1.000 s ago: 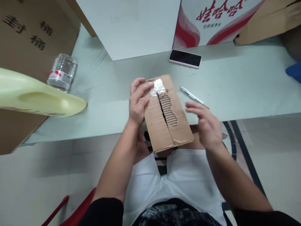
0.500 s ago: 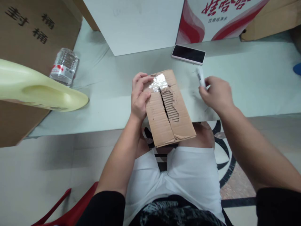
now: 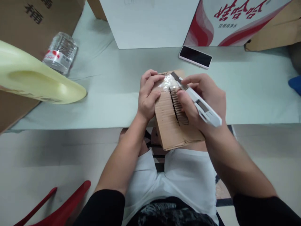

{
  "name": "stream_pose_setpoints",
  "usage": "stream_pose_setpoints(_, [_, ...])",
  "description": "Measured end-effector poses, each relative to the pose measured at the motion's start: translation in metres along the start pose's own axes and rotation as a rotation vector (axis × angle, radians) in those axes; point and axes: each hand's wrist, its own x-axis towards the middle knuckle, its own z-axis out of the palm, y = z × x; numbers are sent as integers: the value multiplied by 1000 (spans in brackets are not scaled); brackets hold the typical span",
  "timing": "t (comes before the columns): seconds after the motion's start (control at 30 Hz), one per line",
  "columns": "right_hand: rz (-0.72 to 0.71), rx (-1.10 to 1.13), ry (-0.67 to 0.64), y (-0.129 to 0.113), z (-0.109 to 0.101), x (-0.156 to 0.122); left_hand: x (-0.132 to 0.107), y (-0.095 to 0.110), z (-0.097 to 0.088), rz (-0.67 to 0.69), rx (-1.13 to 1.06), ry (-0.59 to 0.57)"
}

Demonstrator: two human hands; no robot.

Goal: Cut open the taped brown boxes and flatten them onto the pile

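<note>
Right fingers [image 3: 187,102] hold a white cutter [image 3: 196,99] over a carton [image 3: 168,121] gripped by left fingers [image 3: 151,83].

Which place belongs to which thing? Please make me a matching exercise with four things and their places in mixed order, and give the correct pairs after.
Things:
1. white cutter-like tool
2. phone
3. clear bottle
4. small cardboard box

Places:
A. beside the pale yellow object
B. under the fingers of the left hand
C. close to the red-and-white box
D. held in the right hand

Pairs: 1-D, 2-C, 3-A, 4-B
</note>
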Motion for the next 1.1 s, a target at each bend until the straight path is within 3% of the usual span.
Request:
stream_pose_setpoints(0.23, [8,-117,-104,3,2,7,-1,0,5,-25,-26,28])
stream_pose_setpoints(0.57, [-50,-144,-80,3,5,5,-1,3,7,-59,-98,49])
stream_pose_setpoints(0.9, [-97,-148,-117,3,5,5,-1,-4,10,43,-97,46])
stream_pose_setpoints(1.1, [-112,-154,-107,4,5,4,0,3,8,-60,-95,48])
